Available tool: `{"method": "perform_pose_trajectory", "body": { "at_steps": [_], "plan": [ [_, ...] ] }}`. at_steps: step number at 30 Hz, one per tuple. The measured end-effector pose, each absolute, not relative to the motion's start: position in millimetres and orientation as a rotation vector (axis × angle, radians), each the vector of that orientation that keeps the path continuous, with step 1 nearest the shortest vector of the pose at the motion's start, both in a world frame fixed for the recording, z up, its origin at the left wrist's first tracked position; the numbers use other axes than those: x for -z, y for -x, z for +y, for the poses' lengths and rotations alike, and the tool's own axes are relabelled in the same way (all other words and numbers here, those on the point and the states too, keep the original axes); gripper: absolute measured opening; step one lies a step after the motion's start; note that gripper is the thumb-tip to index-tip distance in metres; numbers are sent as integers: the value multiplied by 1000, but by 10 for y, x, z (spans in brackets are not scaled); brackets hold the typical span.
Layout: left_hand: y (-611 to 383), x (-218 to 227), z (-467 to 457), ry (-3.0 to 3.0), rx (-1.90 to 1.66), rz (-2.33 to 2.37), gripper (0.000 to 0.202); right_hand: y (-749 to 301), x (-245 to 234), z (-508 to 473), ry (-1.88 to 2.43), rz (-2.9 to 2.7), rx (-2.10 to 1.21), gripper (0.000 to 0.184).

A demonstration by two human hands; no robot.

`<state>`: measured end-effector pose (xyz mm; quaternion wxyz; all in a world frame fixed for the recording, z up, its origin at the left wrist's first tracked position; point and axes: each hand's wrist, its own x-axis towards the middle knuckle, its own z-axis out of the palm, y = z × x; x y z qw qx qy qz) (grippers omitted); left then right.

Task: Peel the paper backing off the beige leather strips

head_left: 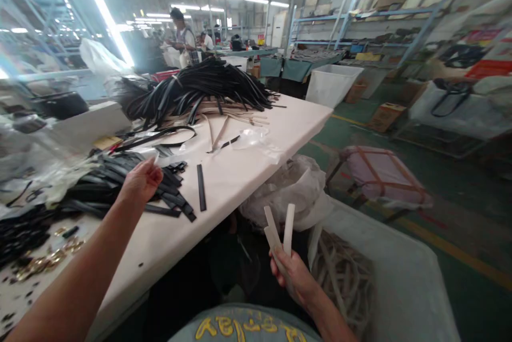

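Note:
My left hand (143,177) is closed in a pinch above the table, with a thin edge of clear plastic film (176,158) at its fingertips. Under and around that hand lies a heap of short black strips (98,182). One black strip (201,187) rests apart, to the right of the heap. Beyond the table's near edge, my right hand (294,272) is wrapped round several off-white strips (288,227), whose ends fan upward. Below it to the right, a pale bin holds a tangle of beige strips (346,272).
A large bundle of long black strips (208,83) lies on the far part of the table (256,171). Gold metal pieces (52,259) are scattered at left. A plastic bag (288,187) hangs by the edge; a pink-topped stool (384,174) stands right. A person (184,38) stands farther back.

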<state>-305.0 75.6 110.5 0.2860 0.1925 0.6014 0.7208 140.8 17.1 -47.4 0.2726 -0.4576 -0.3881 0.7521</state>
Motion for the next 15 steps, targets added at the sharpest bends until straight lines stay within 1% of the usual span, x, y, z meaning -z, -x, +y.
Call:
{"method": "perform_pose_trajectory", "body": {
  "at_steps": [2,4,7,12,15],
  "plan": [
    [2844,-993,442,-386,-1941,1508,24,-1292,250,243,1132,-1123,-2035,64],
    [2650,-893,193,-305,-1978,1446,28,-1144,33,322,1035,-1237,-2020,60],
    [2483,-752,-67,-345,-1988,1538,32,-890,-238,428,916,-1407,-1999,56],
    [2506,-600,-363,-826,-2011,2016,23,-479,-482,496,758,-1437,-2019,48],
    [2528,-607,-544,-1106,-2062,2082,19,-298,-510,470,718,-1314,-2089,44]
  ]
}}
